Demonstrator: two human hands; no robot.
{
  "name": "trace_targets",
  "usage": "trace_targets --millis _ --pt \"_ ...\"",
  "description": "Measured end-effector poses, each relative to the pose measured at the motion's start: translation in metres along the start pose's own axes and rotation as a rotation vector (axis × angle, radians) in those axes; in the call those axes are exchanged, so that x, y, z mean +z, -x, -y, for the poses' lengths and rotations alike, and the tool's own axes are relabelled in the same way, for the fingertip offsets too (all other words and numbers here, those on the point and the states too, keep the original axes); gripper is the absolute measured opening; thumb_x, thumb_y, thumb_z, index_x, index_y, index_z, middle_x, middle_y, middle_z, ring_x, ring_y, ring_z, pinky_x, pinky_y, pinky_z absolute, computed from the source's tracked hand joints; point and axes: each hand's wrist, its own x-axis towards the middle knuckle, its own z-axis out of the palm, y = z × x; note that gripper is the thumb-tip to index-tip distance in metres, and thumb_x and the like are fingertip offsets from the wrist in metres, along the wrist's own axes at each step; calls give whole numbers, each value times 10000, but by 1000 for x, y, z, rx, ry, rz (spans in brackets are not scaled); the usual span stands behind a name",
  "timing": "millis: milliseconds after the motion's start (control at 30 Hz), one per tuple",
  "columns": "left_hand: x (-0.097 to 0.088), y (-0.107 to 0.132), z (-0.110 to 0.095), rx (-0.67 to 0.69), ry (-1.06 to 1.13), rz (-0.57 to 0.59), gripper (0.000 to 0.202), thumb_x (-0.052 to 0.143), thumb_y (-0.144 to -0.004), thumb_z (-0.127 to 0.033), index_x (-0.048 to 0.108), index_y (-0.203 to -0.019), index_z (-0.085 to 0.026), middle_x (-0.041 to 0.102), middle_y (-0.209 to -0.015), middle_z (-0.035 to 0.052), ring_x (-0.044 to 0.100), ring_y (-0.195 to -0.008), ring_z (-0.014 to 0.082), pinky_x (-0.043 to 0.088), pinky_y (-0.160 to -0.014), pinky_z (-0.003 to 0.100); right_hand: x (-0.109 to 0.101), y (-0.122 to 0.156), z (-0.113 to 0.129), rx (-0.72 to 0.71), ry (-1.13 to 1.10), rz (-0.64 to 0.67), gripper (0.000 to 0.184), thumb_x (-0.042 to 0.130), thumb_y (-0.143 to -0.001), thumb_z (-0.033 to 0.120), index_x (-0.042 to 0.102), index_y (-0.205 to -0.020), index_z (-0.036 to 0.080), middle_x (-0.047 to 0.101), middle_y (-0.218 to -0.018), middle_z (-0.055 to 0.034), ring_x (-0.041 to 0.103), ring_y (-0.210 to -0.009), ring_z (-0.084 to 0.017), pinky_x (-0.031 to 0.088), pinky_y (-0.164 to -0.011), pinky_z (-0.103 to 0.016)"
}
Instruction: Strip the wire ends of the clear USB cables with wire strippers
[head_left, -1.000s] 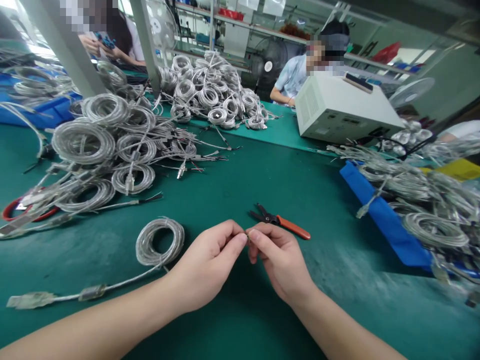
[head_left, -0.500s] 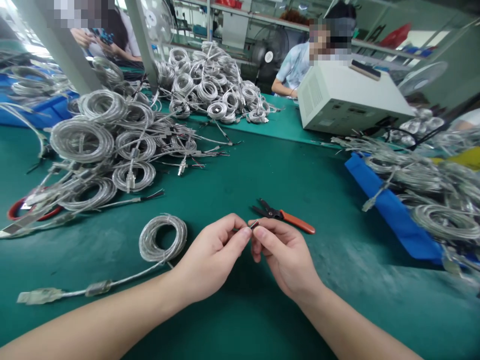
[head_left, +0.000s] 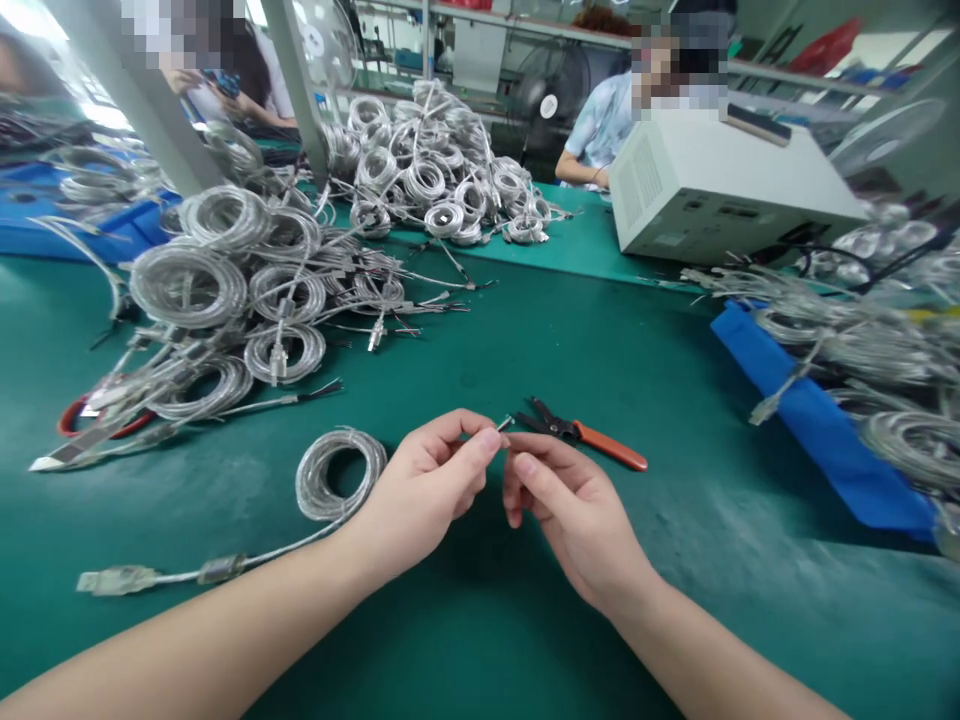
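My left hand (head_left: pixel 439 490) is closed in a pinch on thin wire ends (head_left: pixel 505 424), whose tips stick out past the thumb and forefinger. Right beside it, my right hand (head_left: pixel 570 510) has its thumb and fingers curled together close to the wires; what lies between them is hidden. Near my left wrist lies a coiled clear USB cable (head_left: pixel 307 478), its USB plug (head_left: pixel 116 580) to the left and a ferrite bead (head_left: pixel 222 568) along its lead. Just beyond my right hand, wire strippers (head_left: pixel 592 436) with an orange handle rest on the green table, jaws apart.
Coiled cables (head_left: pixel 187 285) are heaped at the left, with another pile (head_left: pixel 442 170) behind. A blue bin (head_left: pixel 817 430) of cables stands at the right. Behind it is a grey box-shaped machine (head_left: pixel 720 190). Two co-workers sit across the table; a metal post (head_left: pixel 135 100) rises at left.
The wire tips now point up above my left fingertips, where before they lay between both hands. My right fingertips have drawn slightly back and down. The whole view has shifted a little.
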Motion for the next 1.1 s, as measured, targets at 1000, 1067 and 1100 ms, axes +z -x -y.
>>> trace_targets --millis 1000,1067,1100 --pt "-28 -10 -32 147 -67 -202 223 738 -818 -384 771 -789 -165 698 -787 36 486 -637 91 361 -524 202 -2 2 -14 105 156 177 265 726 -865 420 742 -765 175 591 -575 14 519 -494 -83 421 -491 -195" --pt "-30 -11 -30 122 -59 -178 227 737 -818 -385 768 -795 -162 697 -803 42 491 -643 95 364 -519 205 -5 2 -10 183 145 174 290 743 -843 432 723 -750 159 541 -505 35 469 -426 -67 382 -440 -182" --pt "-30 -11 -29 114 -58 -163 225 739 -816 -384 767 -803 -161 697 -810 45 499 -651 98 367 -517 206 -6 2 -9 218 142 170 302 747 -836 437 712 -736 153 521 -483 43 451 -405 -62 368 -422 -178"
